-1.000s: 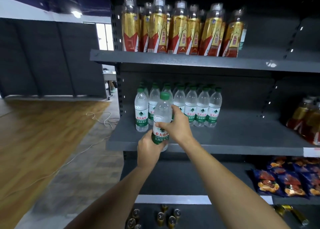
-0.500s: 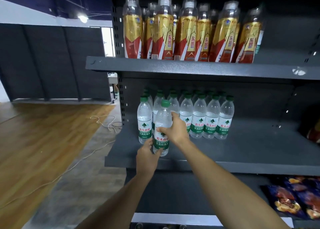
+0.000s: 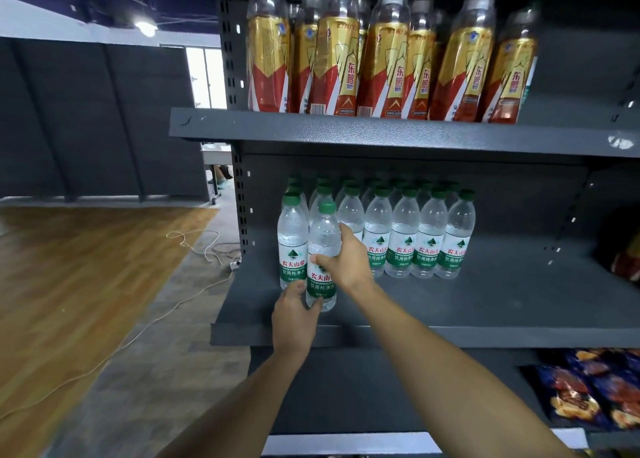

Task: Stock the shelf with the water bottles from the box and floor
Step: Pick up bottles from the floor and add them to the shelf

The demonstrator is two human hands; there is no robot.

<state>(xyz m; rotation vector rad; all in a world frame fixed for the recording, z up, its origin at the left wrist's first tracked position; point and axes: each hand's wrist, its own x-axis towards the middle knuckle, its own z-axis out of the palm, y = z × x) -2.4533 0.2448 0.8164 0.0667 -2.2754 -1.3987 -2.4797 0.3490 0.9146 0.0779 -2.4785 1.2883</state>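
Note:
A clear water bottle [image 3: 323,246] with a green cap and green label stands upright on the dark grey middle shelf [image 3: 450,305], in front of the rows of several like bottles [image 3: 405,239]. My right hand [image 3: 346,260] grips its middle from the right side, thumb across the label. My left hand [image 3: 294,310] holds its base from the lower left, fingers curled round the bottom. The box and floor bottles are out of view.
Tall gold and red drink bottles [image 3: 384,59] fill the upper shelf [image 3: 346,130]. Snack bags [image 3: 588,388] lie on the lower shelf at right. A white cable [image 3: 194,246] runs over the wood floor to the left. The middle shelf's right half is bare.
The bottle went forward from the shelf's edge onto the shelf and now stands by the front-left bottle. Both hands stayed on it. My head moved closer and looked up.

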